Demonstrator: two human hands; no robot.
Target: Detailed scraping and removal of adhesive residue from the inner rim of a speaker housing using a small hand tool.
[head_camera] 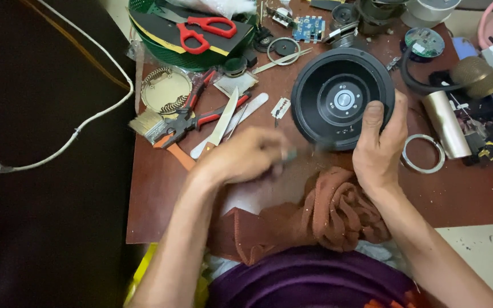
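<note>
A round black speaker housing (340, 97) with a silver centre lies on the brown table (457, 194). My right hand (379, 145) grips its near right rim, thumb laid over the edge. My left hand (246, 155) is blurred with motion just left of the housing's near edge; it is closed on a small slim tool (292, 153) whose tip points at the housing. A brown knitted cloth (332, 214) lies bunched beneath both wrists at the table's front edge.
Left of the housing lie red-handled pliers (201, 117), a knife (223, 117), a paintbrush (146, 124) and a razor blade (281, 107). A green basket holds red scissors (203, 29) at the back. A silver tube (446, 122), metal ring (423, 153) and gold microphone (475, 77) sit right.
</note>
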